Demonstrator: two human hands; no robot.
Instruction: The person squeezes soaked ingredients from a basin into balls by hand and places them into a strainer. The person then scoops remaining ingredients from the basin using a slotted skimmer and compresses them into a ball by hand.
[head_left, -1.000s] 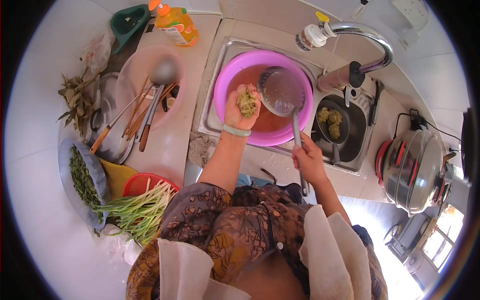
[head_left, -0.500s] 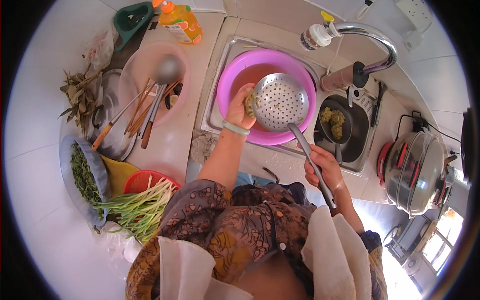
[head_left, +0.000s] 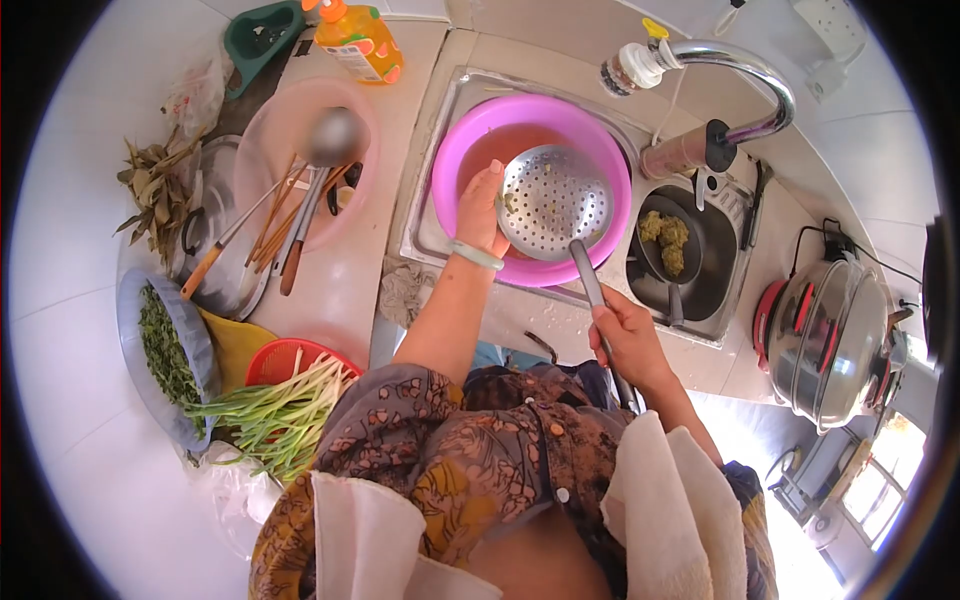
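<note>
Over a pink-purple basin (head_left: 450,130) of reddish-brown water, my right hand (head_left: 632,342) grips the handle of a perforated skimmer (head_left: 557,198). A few greenish bits cling to the skimmer. My left hand (head_left: 481,212), with a pale bangle at its wrist, is at the skimmer's left rim; its fingers are partly behind the rim, and whatever the palm holds is hidden. Right of the basin, a small dark pan (head_left: 686,275) in the second sink basin holds clumps of greenish mash (head_left: 664,242).
A faucet (head_left: 740,58) arches over the sink. At right stands a lidded steel pot (head_left: 835,340). Leftward are a pink bowl (head_left: 262,125) with utensils, a soap bottle (head_left: 360,45), scallions (head_left: 280,415) on a red basket (head_left: 275,362) and a blue bowl (head_left: 205,350) of leaves.
The skimmer has turned and come against my left hand, its holes now plainly visible. The green mash seen earlier in my left palm is out of sight. My right hand has shifted along the handle.
</note>
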